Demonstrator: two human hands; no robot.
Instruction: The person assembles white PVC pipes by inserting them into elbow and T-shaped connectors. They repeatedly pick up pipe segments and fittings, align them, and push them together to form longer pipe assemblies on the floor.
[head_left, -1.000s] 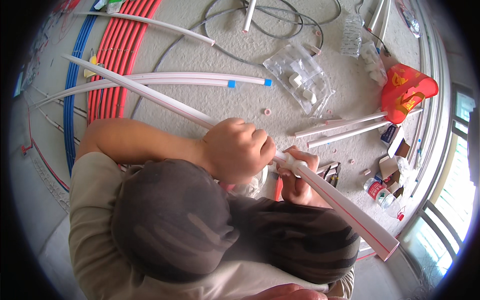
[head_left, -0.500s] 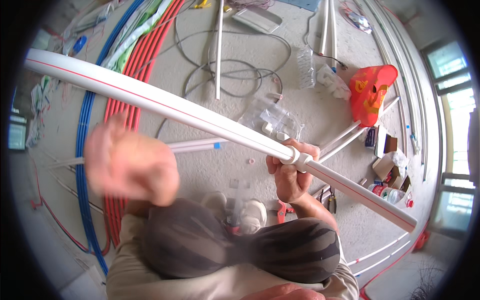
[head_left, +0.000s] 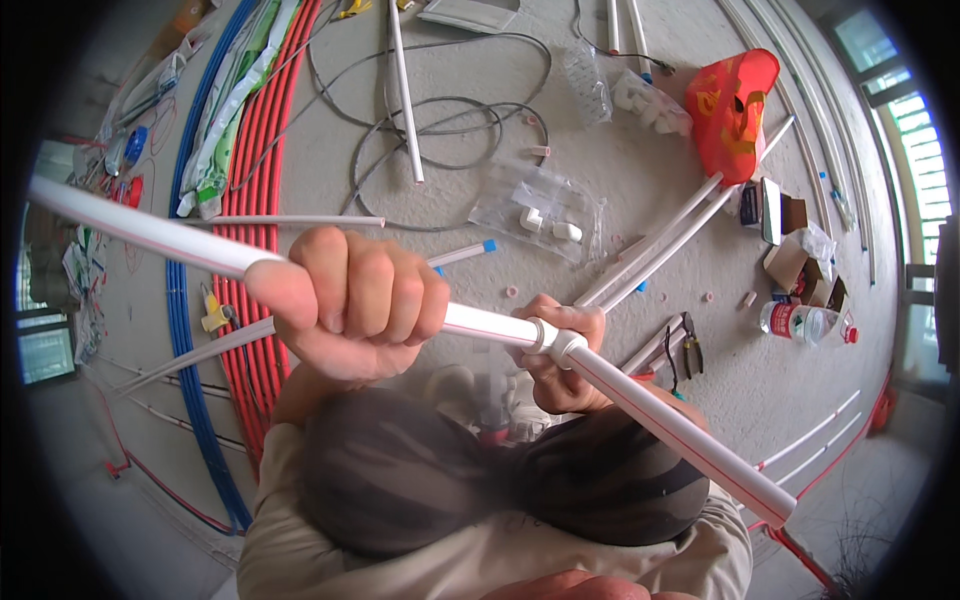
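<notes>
Smooth white plastic pipe (head_left: 150, 233), left hand (head_left: 350, 300) fingers wrapped round it; right hand (head_left: 560, 355) fingers clamped on round coupling (head_left: 548, 338)

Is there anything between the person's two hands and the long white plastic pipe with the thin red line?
Nothing visible. The left hand is wrapped directly around the long white plastic pipe, and the right hand grips it at the white coupling. Both hold it in the air, above the person's knees and the grey concrete floor.

Red bag (head_left: 733, 108), pliers (head_left: 688, 343), water bottle (head_left: 800, 322) on floor (head_left: 480, 230).
</notes>
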